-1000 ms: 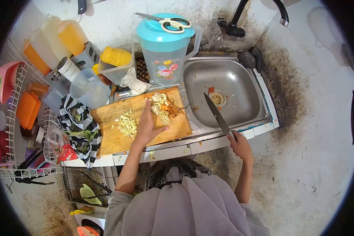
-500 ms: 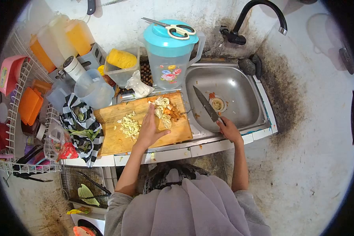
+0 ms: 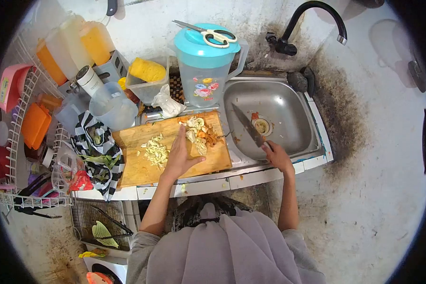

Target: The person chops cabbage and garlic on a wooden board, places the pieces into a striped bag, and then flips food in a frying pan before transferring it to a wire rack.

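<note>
Right hand [image 3: 279,158] closed on our kitchen knife [image 3: 247,124], blade over the sink [image 3: 291,97]. Our left hand [image 3: 177,158] is open, gripping nothing visible, between chopped pale pieces [image 3: 155,151] and scraps [image 3: 213,136] on the cutting board [image 3: 128,139].

You have one view, worn on your head, looking forward and steeply down past your own clothed front to the counter and sink [image 3: 272,116]. It sits near enough to take in both forearms; its round, dark-edged frame also reaches the wall [image 3: 142,28].
</note>
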The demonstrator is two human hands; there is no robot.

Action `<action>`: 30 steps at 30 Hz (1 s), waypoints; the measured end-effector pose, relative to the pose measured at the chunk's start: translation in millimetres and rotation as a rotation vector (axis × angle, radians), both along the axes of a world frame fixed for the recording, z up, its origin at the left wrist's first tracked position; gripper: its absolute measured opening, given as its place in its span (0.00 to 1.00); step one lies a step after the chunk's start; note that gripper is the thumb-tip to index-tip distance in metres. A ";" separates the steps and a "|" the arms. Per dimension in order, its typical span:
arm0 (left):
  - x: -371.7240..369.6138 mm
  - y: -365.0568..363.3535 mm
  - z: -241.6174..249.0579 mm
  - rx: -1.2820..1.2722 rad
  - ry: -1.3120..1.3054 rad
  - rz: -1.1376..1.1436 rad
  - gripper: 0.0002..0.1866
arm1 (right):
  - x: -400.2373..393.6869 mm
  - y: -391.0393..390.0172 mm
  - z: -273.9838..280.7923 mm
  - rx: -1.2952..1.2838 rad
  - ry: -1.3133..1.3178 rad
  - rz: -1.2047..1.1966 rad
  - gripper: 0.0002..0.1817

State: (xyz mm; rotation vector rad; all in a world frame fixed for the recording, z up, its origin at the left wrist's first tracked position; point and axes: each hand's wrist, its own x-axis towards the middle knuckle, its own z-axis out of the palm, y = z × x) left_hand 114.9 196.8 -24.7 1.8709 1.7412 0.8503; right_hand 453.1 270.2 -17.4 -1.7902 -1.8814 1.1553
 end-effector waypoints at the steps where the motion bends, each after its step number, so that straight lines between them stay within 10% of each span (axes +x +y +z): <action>1: -0.1 0.3 -0.7 -0.009 -0.006 0.004 0.63 | 7.4 -0.8 -0.6 0.098 -0.066 0.005 0.23; 30: -7.2 49.1 8.4 0.020 0.019 -0.026 0.78 | -52.8 -61.7 41.1 0.309 -0.088 0.272 0.23</action>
